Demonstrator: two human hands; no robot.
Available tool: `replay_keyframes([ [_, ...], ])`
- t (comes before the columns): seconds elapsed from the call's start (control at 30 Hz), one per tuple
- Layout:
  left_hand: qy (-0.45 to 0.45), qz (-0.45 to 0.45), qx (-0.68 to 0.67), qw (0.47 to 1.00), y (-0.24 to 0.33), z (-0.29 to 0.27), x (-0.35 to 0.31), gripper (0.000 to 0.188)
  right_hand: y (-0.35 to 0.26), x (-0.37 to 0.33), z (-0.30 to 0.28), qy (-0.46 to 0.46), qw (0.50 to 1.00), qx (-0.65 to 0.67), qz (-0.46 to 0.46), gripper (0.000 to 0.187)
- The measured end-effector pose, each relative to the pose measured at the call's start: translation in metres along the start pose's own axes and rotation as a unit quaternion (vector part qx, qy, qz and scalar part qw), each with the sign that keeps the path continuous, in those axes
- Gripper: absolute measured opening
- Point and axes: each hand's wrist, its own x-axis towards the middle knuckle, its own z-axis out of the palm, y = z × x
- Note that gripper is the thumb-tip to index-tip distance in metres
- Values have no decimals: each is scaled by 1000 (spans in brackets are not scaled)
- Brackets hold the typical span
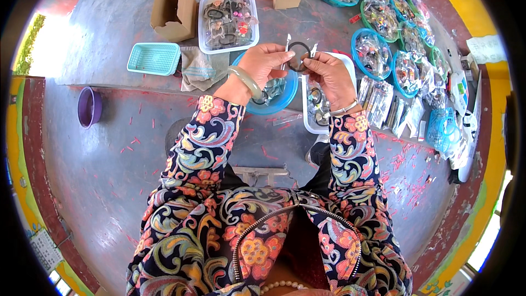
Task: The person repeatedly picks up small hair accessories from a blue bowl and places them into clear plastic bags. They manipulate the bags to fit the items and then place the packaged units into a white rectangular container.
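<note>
My left hand (262, 67) and my right hand (332, 77) are raised close together over the near edge of the table. Between their fingertips is a black ring, which looks like a hair tie (296, 69). Shiny clear plastic shows beside the ring at both hands; it looks like a small bag, though its outline is hard to make out. Both hands are closed, thumb against fingers. Below my left hand stands a blue basin (285, 98) with small packets in it. Under my right hand is a white tray (307, 118) holding dark rings and clear packets.
Behind my left hand stand a white bin (204, 44) of bagged pieces, a cardboard box (183, 19) and a turquoise basket (154, 59) by a grey cloth (201, 71). Rightward lie packets (378, 101) and several filled baskets (357, 49). A purple tub (89, 108) is at left.
</note>
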Motion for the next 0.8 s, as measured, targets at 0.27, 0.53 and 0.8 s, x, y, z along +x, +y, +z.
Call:
replay_keyframes([
  [0.27,-5,-7,-24,1000,-6,-2,6,17,0,0,3,65,997,19,-30,18],
  [0.53,-11,-18,-11,1000,-5,3,4,17,5,0,7,135,985,-32,-98,18],
  [0.8,9,19,-60,998,-9,-2,5,17,0,1,10,99,992,-24,-74,18],
])
